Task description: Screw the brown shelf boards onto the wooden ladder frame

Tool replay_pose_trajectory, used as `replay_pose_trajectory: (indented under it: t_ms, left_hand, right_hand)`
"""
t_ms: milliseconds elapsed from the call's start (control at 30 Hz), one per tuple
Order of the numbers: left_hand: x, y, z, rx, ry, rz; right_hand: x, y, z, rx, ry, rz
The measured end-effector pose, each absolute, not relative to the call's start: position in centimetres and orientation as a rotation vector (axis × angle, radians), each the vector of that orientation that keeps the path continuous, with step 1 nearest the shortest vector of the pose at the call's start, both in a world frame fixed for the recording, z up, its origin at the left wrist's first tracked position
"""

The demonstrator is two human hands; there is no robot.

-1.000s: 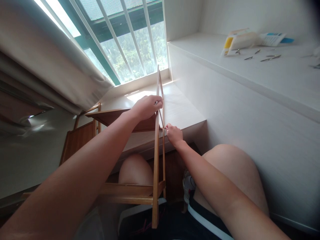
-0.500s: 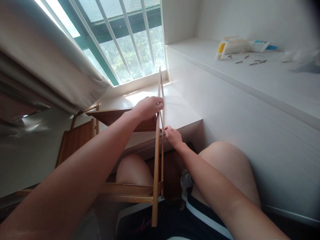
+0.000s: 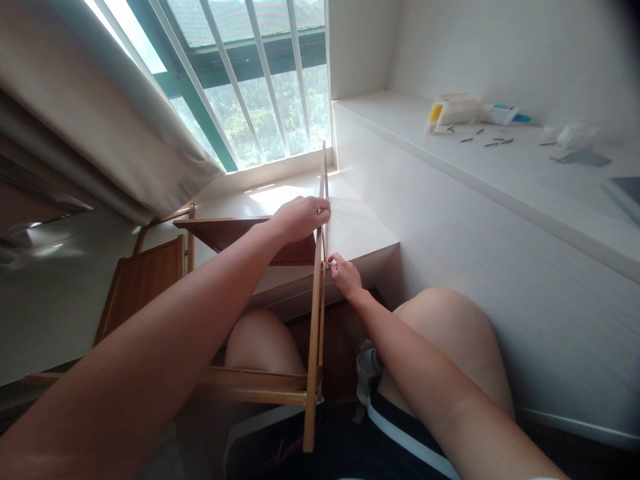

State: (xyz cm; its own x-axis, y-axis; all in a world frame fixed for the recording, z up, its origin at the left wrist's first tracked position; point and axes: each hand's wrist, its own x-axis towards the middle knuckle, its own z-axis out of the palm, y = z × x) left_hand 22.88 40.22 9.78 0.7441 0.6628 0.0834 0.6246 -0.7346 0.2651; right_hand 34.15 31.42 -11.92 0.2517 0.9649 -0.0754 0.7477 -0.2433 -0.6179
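Note:
A bamboo shelf unit lies on its side across my knees. Its side frame stands upright in the middle of the view. My left hand is closed round the upper part of that frame, where a brown shelf board meets it. My right hand is just below on the frame's right side, with fingers pinched on a small metal piece against the wood. What that piece is I cannot make out.
A white raised ledge runs along the right, with a yellow and white packet and loose screws on it. A lower white sill lies under the barred window. A curtain hangs at the left.
The view has drifted, so the ledge items now sit lower in the picture. Both hands stay on the frame at nearly the same spots.

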Motion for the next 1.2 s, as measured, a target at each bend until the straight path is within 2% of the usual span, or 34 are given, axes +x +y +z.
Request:
replay_pose_trajectory:
  t_ms: [333, 567, 900, 1100, 1200]
  left_hand:
    - [22.8, 40.4, 9.7, 2.726, 0.998, 0.265]
    - [22.7, 40.3, 9.9, 2.718, 0.996, 0.258]
    - [22.6, 40.6, 9.7, 2.711, 1.007, 0.241]
    - [22.6, 40.5, 9.8, 2.696, 1.024, 0.238]
    - [22.5, 40.6, 9.7, 2.694, 1.014, 0.252]
  right_hand:
    - [34.1, 31.2, -11.8, -2.083, -1.616, 0.596]
    - [35.4, 31.8, -10.8, -2.07, -1.461, 0.651]
    - [37.9, 30.7, -9.0, -1.976, -1.66, 0.867]
    - [38.2, 30.3, -7.9, -2.106, -1.714, 0.67]
    - [38.4, 30.3, -7.6, -2.022, -1.67, 0.822]
